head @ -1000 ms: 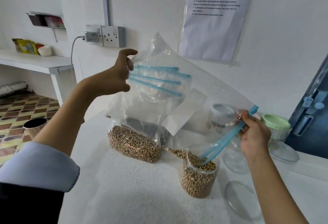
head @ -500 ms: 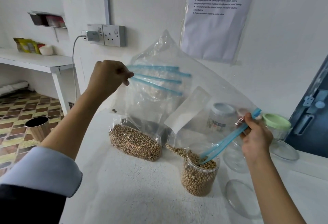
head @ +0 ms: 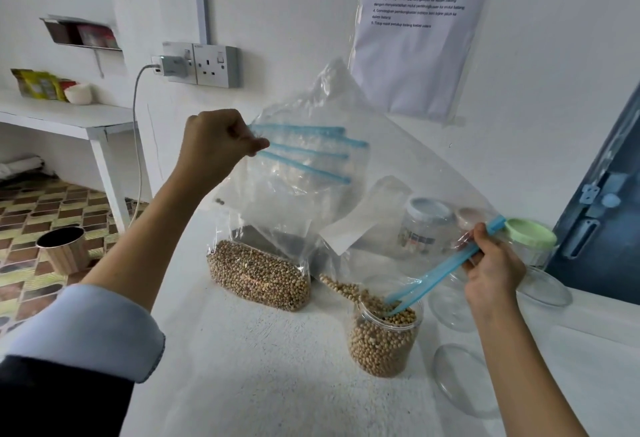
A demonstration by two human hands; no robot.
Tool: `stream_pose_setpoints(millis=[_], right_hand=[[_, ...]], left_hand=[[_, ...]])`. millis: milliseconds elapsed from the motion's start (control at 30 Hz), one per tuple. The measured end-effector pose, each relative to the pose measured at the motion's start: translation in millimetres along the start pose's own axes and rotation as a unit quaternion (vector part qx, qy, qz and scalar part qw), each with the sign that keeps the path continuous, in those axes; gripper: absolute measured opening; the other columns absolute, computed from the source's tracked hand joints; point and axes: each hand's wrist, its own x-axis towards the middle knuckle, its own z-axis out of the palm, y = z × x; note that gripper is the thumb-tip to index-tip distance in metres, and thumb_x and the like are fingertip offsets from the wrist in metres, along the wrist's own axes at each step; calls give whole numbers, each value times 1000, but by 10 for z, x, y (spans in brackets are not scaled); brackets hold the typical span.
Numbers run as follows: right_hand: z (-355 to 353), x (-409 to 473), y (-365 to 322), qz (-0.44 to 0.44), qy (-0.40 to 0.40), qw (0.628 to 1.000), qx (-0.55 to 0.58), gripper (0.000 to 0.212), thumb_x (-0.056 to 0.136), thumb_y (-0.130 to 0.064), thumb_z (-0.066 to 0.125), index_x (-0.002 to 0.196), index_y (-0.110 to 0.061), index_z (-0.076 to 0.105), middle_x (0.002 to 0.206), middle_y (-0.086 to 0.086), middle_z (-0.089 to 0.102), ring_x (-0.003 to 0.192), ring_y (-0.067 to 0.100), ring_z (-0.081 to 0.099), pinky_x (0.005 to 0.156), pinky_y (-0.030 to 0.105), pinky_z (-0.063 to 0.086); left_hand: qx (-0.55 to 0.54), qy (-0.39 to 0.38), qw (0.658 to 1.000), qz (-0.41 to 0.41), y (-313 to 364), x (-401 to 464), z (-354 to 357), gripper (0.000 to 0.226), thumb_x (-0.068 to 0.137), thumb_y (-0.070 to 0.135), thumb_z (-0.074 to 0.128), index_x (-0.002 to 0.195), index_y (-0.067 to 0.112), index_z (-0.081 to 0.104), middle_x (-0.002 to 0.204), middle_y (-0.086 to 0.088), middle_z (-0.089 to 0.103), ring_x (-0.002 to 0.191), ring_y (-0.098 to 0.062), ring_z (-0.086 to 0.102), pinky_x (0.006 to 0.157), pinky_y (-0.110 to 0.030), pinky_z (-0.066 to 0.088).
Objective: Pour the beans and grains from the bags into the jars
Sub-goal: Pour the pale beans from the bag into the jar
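Left hand (head: 214, 145) is clenched on the upper corner of a large clear zip bag (head: 408, 173), raised above the white desk (head: 242, 367). Right hand (head: 491, 270) pinches the bag's blue zip strip (head: 436, 277) at its lower end. The strip's tip dips into the mouth of an open jar (head: 384, 343), which stands on the desk nearly full of tan beans. A second bag of beans (head: 258, 277) lies on the desk, left of the jar. Lidded jars (head: 427, 225) stand behind.

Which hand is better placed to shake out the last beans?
Left. The left hand grips the raised bag; the right hand pinches its zip mouth over the jar, steering.
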Motion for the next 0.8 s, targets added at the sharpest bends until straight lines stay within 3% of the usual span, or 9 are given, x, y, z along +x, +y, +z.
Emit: stream_pose_setpoints(millis=[100,167,233,367,500,567,667,800], right_hand=[[14,-18,-1,-3,4,1000,0,17,89,-12,64,72,-14,61,49,-9,62,47,2,59,53,17,52],[7,-11,3,-5,12,1000,4,18,90,-11,64,72,-13,60,48,-9,61,46,2,58,53,17,51],[-6,5,16,-2,18,1000,1,19,89,-11,64,71,-13,60,48,-9,61,47,2,58,54,18,51],[-41,34,63,8,26,1000,-2,17,88,-13,66,72,-14,62,51,-9,63,54,3,59,59,21,51],[-46,30,79,15,28,1000,0,16,89,-14,66,74,-14,62,53,-8,64,53,3,60,58,19,53],[-50,32,81,16,28,999,3,16,89,-13,65,73,-14,62,52,-8,64,52,3,59,58,19,52],[-60,41,83,17,28,999,1,18,90,-12,65,72,-14,61,51,-8,63,50,2,58,57,19,51],[-71,51,83,20,35,999,-7,17,89,-14,66,73,-15,62,51,-8,63,52,3,59,56,19,52]], left_hand=[[-41,-1,999,6,-13,-5,13,15,83,12,70,75,0,67,65,10,67,62,3,58,64,-6,43],[-87,-39,995,23,-2,-20,6,12,90,4,60,88,6,72,78,16,70,80,9,62,86,-10,47],[-103,-91,990,31,8,-35,-14,20,94,4,53,102,11,71,98,6,70,93,11,60,93,-9,42],[-133,-216,967,-13,-55,-19,-55,37,97,5,47,122,31,54,108,1,64,91,-10,58,79,-21,46],[-73,-275,957,-53,-116,-33,-79,59,84,-7,62,135,15,42,120,-3,57,104,-25,59,88,-33,50],[-79,-263,958,-82,-144,-49,-55,58,80,-11,64,131,9,43,124,-9,55,106,-28,59,85,-38,52],[-63,-176,975,-120,-212,-62,-8,33,79,-5,69,108,4,56,109,-15,65,96,-30,63,86,-43,51],[-7,-77,992,-97,-257,-67,43,12,81,3,71,90,-3,68,100,-14,69,81,-24,62,82,-28,46]])
